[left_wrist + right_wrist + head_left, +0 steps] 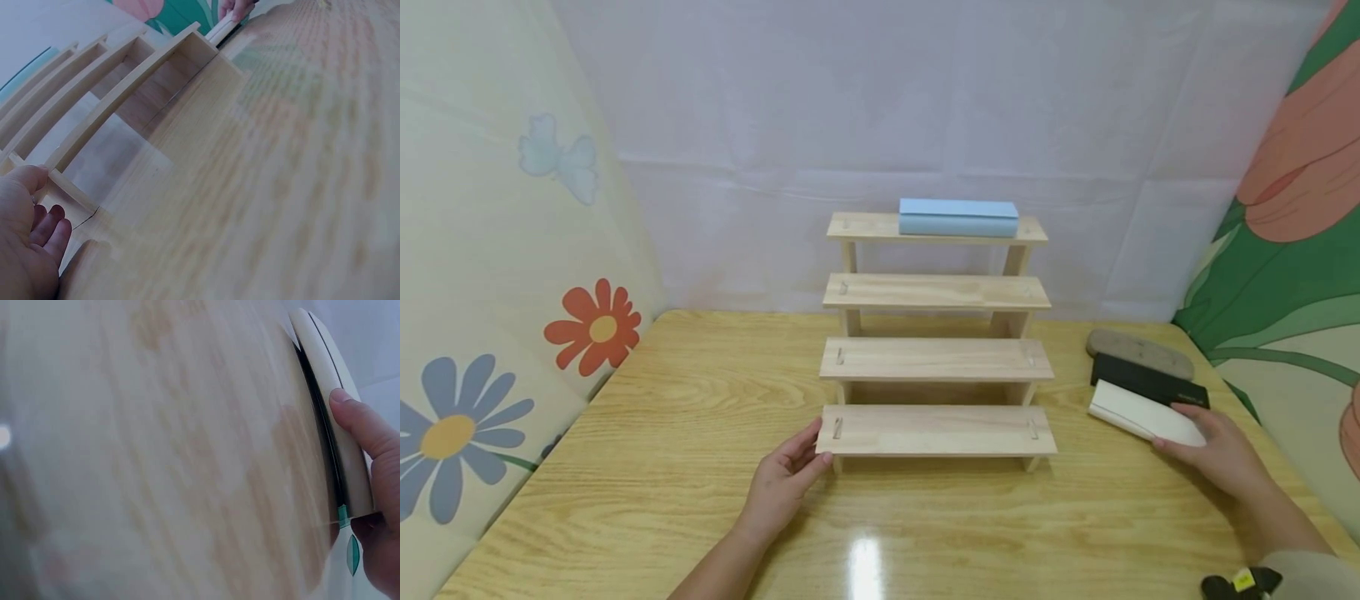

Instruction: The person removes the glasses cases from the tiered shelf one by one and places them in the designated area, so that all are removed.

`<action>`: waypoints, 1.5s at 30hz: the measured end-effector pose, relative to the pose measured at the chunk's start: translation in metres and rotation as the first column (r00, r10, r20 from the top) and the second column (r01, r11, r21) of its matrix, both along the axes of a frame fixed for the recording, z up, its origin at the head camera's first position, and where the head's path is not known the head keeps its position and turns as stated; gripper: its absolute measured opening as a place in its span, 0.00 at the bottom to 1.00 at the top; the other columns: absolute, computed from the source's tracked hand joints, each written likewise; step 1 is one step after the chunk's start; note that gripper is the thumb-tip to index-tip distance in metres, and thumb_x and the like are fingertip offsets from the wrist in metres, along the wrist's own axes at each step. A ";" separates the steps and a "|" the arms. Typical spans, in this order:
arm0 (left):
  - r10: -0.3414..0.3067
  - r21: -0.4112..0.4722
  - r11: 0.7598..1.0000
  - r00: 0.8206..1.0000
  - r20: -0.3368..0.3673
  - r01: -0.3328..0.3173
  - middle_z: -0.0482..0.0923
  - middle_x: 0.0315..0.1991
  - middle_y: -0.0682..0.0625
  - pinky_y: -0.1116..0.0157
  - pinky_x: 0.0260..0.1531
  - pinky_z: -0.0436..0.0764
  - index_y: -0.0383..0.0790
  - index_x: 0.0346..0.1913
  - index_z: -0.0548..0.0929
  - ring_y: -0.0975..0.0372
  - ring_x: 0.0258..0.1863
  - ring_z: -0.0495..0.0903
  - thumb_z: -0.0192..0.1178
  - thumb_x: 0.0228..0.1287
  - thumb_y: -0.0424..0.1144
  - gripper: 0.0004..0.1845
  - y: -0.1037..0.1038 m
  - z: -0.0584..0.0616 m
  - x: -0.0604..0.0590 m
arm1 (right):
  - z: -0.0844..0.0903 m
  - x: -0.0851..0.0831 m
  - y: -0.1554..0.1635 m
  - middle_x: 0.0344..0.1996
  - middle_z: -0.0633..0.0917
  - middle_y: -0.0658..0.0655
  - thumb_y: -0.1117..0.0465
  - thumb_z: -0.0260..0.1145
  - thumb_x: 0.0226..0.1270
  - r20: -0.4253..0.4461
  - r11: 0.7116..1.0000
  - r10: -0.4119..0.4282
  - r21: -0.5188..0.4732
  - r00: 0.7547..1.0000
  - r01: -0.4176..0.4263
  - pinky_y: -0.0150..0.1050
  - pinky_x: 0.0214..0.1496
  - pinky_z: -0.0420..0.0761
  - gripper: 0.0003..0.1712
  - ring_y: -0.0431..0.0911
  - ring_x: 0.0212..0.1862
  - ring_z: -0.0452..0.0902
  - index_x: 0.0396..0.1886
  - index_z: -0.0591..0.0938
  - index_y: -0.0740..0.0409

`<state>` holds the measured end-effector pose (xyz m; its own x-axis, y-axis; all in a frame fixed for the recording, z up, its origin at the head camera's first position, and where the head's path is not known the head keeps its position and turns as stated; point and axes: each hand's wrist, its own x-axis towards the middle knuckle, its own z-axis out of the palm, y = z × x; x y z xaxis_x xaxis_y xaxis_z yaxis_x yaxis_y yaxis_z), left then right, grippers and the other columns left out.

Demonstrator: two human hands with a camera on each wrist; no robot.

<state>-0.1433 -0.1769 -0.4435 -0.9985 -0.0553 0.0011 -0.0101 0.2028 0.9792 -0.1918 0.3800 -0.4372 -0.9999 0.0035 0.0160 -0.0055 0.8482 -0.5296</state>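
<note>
Left hand (786,479), fingers relaxed and straight, rested against the left end of the stepped wooden rack's (936,358) lowest shelf, apparently steadying it, while the right hand (1213,450) pinched the white case (1138,413) lying on the table (662,467) to its right.

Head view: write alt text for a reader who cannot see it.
A person's right hand grips a white case on a wooden table, while the left hand touches the bottom step of a four-tier wooden rack. A blue case lies on the top step; a black case and a grey case lie beside the white one.
</note>
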 end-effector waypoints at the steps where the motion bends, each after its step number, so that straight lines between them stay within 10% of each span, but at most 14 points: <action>1: 0.000 -0.003 1.000 1.000 -0.001 0.000 0.71 0.67 0.39 0.78 0.49 0.80 0.32 0.69 0.69 0.71 0.49 0.78 0.62 0.66 0.31 0.29 0.000 0.000 0.000 | 0.000 0.000 0.000 0.62 0.63 0.84 0.43 0.68 0.63 -0.003 1.000 0.001 0.005 1.000 -0.001 0.70 0.58 0.63 0.48 0.76 0.61 0.58 0.69 0.63 0.72; 15: 0.003 -0.015 1.000 1.000 -0.006 -0.003 0.71 0.67 0.39 0.76 0.50 0.80 0.32 0.69 0.69 0.55 0.57 0.78 0.62 0.66 0.31 0.28 0.000 0.001 0.001 | 0.000 -0.003 -0.001 0.62 0.64 0.84 0.45 0.70 0.62 0.005 0.999 0.011 0.037 1.000 -0.011 0.70 0.58 0.63 0.47 0.76 0.60 0.59 0.68 0.63 0.72; 30: -0.004 -0.008 1.000 1.000 -0.019 0.004 0.71 0.67 0.39 0.79 0.49 0.79 0.32 0.69 0.69 0.70 0.51 0.79 0.62 0.66 0.32 0.29 -0.001 -0.002 0.000 | -0.003 0.003 0.009 0.64 0.63 0.84 0.46 0.72 0.59 -0.011 1.000 -0.016 -0.004 1.000 0.016 0.72 0.60 0.62 0.49 0.78 0.63 0.57 0.68 0.63 0.73; 38: 0.003 0.005 1.000 1.000 -0.016 -0.003 0.72 0.67 0.39 0.79 0.47 0.79 0.32 0.68 0.70 0.76 0.46 0.78 0.62 0.65 0.31 0.29 -0.002 -0.001 -0.001 | -0.005 0.008 0.014 0.59 0.70 0.82 0.48 0.74 0.59 -0.084 1.000 -0.006 0.013 0.996 0.007 0.30 0.39 0.69 0.46 0.69 0.56 0.70 0.64 0.67 0.78; 45: 0.004 -0.007 1.000 1.000 -0.007 -0.004 0.71 0.67 0.39 0.80 0.47 0.79 0.32 0.69 0.69 0.77 0.47 0.77 0.63 0.66 0.32 0.29 -0.001 -0.001 -0.001 | -0.004 0.006 0.014 0.58 0.70 0.84 0.47 0.71 0.61 -0.083 0.999 -0.020 0.033 0.996 0.022 0.57 0.47 0.75 0.46 0.70 0.54 0.70 0.65 0.66 0.79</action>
